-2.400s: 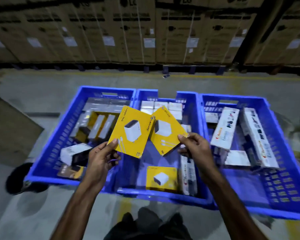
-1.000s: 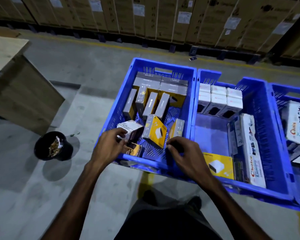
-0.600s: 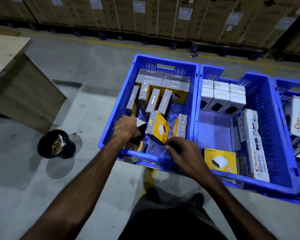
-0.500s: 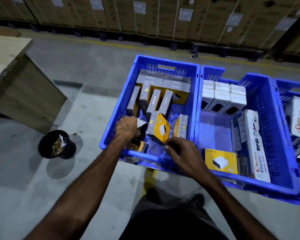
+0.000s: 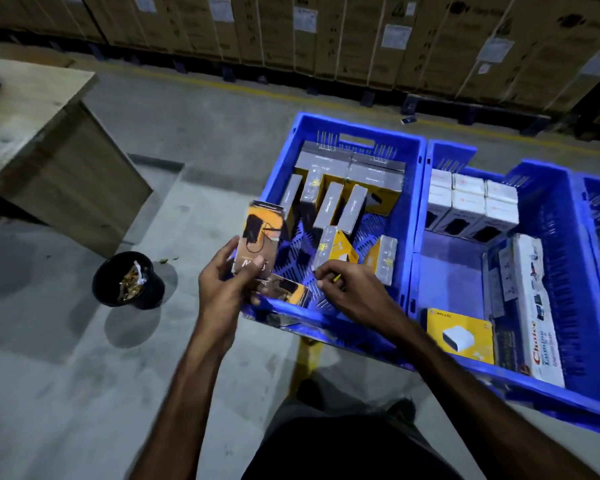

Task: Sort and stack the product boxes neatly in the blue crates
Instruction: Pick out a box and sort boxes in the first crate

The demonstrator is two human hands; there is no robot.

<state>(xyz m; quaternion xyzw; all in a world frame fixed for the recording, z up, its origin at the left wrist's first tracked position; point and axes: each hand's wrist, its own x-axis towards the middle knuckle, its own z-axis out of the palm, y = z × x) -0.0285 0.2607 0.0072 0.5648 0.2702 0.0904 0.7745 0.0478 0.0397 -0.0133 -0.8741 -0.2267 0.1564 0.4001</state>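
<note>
Bin [image 5: 128,280] nr table [image 5: 32,133], maybe scraps inside.

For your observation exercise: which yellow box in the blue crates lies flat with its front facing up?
The yellow box in the middle crate, near its front edge, lies flat; the left crate's yellow boxes stand on edge or lean.

Left crate [image 5: 417,209]: blue plastic, slotted walls, perforated floor, slight sheen.
Box in left hand [image 5: 259,237]: printed card, glossy, orange and dark.
Grey-sided boxes [image 5: 338,206]: matt card.
White boxes [image 5: 471,202]: smooth card.
Yellow flat box [image 5: 459,336]: glossy printed card.
Floor [image 5: 66,375]: matt grey concrete, scuffed.
Table [image 5: 35,109]: pale wood-grain board, matt.
Stacked cartons [image 5: 361,36]: brown corrugated cardboard, strapped.
</note>
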